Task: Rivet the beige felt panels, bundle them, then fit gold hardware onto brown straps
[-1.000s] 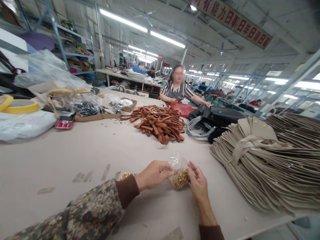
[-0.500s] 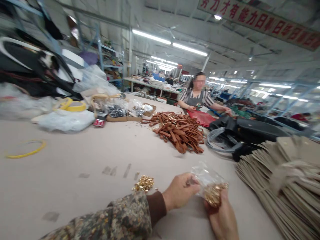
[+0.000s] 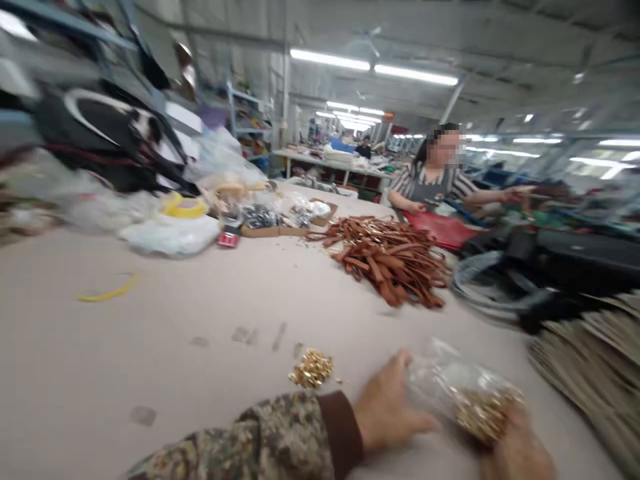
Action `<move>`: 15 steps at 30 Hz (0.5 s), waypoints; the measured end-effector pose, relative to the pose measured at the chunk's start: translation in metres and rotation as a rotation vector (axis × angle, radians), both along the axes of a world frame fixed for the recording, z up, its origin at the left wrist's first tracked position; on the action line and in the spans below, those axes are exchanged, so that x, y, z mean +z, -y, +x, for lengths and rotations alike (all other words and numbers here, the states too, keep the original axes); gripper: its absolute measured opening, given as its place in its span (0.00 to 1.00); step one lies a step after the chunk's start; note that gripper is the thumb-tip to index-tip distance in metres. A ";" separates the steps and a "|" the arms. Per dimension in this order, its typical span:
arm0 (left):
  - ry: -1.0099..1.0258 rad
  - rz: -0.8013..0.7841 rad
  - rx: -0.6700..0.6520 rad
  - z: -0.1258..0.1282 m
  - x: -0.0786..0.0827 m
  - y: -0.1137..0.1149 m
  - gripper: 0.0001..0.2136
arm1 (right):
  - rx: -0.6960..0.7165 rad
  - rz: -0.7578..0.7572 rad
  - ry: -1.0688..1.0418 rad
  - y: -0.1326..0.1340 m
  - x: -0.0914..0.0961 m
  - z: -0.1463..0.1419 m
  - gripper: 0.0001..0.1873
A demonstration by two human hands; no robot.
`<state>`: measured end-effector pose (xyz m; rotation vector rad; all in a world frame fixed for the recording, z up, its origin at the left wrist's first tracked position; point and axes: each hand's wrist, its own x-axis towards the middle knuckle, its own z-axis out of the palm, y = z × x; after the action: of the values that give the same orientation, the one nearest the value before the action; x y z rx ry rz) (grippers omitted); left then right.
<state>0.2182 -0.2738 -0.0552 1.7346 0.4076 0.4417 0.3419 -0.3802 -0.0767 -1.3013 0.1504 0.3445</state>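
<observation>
A clear plastic bag (image 3: 440, 373) with small gold-coloured metal pieces gathered in its lower end is held over the table. My right hand (image 3: 520, 445), blurred, grips the full end at the lower right. Beside the bag's other end is my left hand (image 3: 393, 407), its thumb and fingers spread apart with nothing visible between them. Left of that hand, a small heap of gold-coloured metal pieces (image 3: 313, 368) lies on the table (image 3: 200, 387). Farther back is a tangled pile of brown straps (image 3: 390, 260) with gold-coloured fittings.
At right lie stacked beige pieces (image 3: 585, 360) and black bags (image 3: 590, 257). Yellow tape rolls (image 3: 184, 205), plastic bags (image 3: 173, 235) and a shallow cardboard box (image 3: 260, 231) stand at back left. Across the table, a person (image 3: 435, 180) handles a red piece (image 3: 443, 230).
My left hand has let go of the bag's end and spread its fingers. My right hand has carried the bag to the right. The whole view has shifted.
</observation>
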 end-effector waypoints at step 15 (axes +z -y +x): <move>-0.090 0.419 -0.032 0.007 -0.013 0.000 0.44 | -0.149 -0.413 0.466 0.039 0.001 0.032 0.31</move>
<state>0.2257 -0.2735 -0.0684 2.1699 0.3683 0.4497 0.3738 -0.4191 -0.0760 -1.7321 -0.0818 -0.1320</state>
